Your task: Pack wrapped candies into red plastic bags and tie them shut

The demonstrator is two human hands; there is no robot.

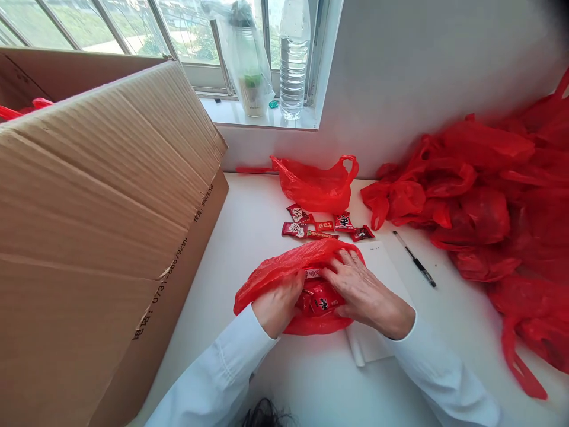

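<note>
A red plastic bag [284,267] lies on the white table [249,231] in front of me, with red snack packets inside it. My left hand [278,305] is closed on the bag's near edge. My right hand [360,287] rests on the bag's opening, its fingers curled over the red film and the packets. Beyond the bag, several small red snack packets [320,225] lie loose on the table. A second red bag [317,184] sits open behind them.
A big cardboard box [98,207] fills the left side. A heap of red plastic bags [493,201] covers the right. A black pen [414,259] and white paper [377,347] lie right of my hands. A water bottle [293,56] stands on the windowsill.
</note>
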